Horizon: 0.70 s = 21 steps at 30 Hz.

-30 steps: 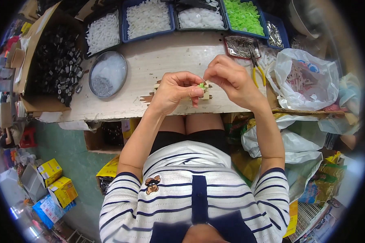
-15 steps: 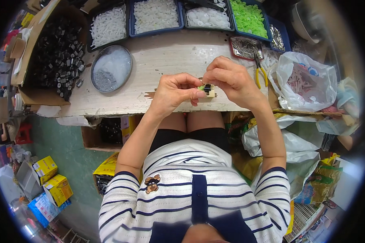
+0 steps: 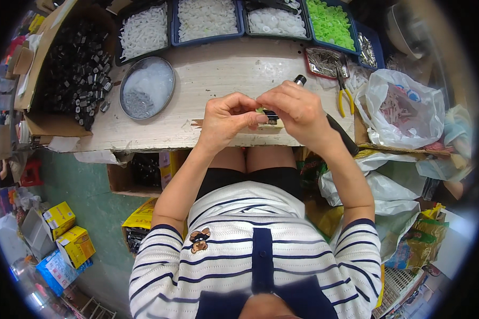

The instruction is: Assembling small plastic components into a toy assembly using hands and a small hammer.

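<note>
At the table's near edge, my left hand (image 3: pixel 226 118) pinches a small green plastic piece (image 3: pixel 260 110) between thumb and fingertips. Close against it, my right hand (image 3: pixel 299 110) is closed around a black-handled tool (image 3: pixel 341 135) shaped like a small hammer. One round, shiny black end (image 3: pixel 300 80) sticks out beyond the knuckles; the handle emerges under my forearm, and the middle is covered. Below my fingertips a pale small block (image 3: pixel 271 125) lies on the table (image 3: pixel 207 69), with a dark part over it, mostly hidden.
Trays of white pieces (image 3: pixel 207 21) and green pieces (image 3: pixel 331 25) line the back. At left are a cardboard box of black parts (image 3: pixel 82 80) and a round metal dish (image 3: pixel 170 98). Yellow-handled pliers (image 3: pixel 346 98), a metal-pin tray (image 3: pixel 319 53) and a white plastic bag (image 3: pixel 410 125) occupy the right.
The black-handled tool has come into view in my right hand, which was pinching at the small piece with bare fingertips before. My left hand keeps its place and its pinch.
</note>
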Available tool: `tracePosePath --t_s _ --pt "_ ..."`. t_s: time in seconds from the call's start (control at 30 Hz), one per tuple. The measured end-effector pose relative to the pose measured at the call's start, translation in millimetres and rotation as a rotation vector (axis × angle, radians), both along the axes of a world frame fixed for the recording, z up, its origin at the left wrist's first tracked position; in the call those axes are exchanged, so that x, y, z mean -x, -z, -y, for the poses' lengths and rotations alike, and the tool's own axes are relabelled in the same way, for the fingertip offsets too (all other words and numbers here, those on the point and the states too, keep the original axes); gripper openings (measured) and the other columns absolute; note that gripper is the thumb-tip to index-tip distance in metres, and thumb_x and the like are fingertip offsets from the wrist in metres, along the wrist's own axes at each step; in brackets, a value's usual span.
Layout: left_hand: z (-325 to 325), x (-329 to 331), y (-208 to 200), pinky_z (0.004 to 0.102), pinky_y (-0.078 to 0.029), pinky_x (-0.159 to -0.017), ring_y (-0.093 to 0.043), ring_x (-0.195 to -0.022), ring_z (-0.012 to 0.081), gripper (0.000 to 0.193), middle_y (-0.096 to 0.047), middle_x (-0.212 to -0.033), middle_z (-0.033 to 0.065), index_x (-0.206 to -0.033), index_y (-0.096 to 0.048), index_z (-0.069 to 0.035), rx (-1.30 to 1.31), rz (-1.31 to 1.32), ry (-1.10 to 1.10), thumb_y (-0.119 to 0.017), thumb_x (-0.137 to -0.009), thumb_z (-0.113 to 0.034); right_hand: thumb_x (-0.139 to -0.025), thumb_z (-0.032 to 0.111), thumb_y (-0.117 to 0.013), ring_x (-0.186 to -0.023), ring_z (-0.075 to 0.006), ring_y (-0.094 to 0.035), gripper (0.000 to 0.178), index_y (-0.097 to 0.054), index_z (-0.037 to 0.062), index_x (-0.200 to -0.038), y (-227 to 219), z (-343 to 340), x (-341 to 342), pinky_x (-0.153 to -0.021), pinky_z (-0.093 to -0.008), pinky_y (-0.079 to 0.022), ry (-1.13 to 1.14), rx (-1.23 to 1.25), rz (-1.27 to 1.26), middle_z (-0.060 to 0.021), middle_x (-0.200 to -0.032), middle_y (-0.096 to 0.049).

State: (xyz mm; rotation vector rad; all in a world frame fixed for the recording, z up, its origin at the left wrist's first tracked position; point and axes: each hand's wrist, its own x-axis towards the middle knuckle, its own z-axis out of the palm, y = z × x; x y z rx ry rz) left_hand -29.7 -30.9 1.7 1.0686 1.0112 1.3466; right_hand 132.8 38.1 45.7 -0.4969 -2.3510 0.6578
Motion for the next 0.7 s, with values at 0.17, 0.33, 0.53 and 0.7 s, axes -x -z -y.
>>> tracePosePath --t_s 0.17,0.33,0.53,0.7 --pt "3 1 3 0.0235 -0.052 -0.059 -0.062 -0.063 0.0125 0.014 -0.064 -0.074 0.0075 -0.089 -0.064 0.002 0.109 0.228 0.020 -0.069 -0.077 -0.004 -0.065 -0.006 -0.059 -0.070 -0.0252 -0.057 0.025 -0.062 0.0023 -0.088 13 10 0 -0.060 -0.0333 -0.047 0.096 -0.046 -0.109 -0.0089 -0.078 -0.061" --pt "7 -1 11 0.0240 -0.052 -0.059 -0.063 -0.063 0.0137 0.014 -0.065 -0.075 0.0082 -0.090 -0.064 0.002 0.104 0.246 -0.014 -0.068 -0.078 -0.005 -0.066 -0.006 -0.059 -0.070 -0.0253 -0.057 0.025 -0.062 0.0028 -0.089 20 17 3 -0.061 -0.0331 -0.047 0.135 -0.039 -0.128 -0.0092 -0.081 -0.062" --pt "9 -3 14 0.0268 -0.053 -0.060 -0.063 -0.063 0.0165 0.013 -0.065 -0.078 0.0117 -0.089 -0.063 0.004 0.091 0.209 -0.102 -0.067 -0.078 -0.002 -0.070 -0.003 -0.063 -0.070 -0.0248 -0.057 0.018 -0.062 0.0029 -0.086 23 18 -5 -0.062 -0.0329 -0.045 0.203 -0.043 -0.108 -0.0091 -0.079 -0.062" --pt "12 -4 11 0.0248 -0.052 -0.060 -0.063 -0.063 0.0148 0.012 -0.065 -0.078 0.0099 -0.089 -0.063 0.003 0.102 0.170 -0.137 -0.067 -0.078 -0.001 -0.071 0.001 -0.065 -0.068 -0.0235 -0.057 0.013 -0.061 0.0040 -0.082 23 24 2 -0.062 -0.0333 -0.043 0.168 -0.055 -0.077 -0.0079 -0.076 -0.061"
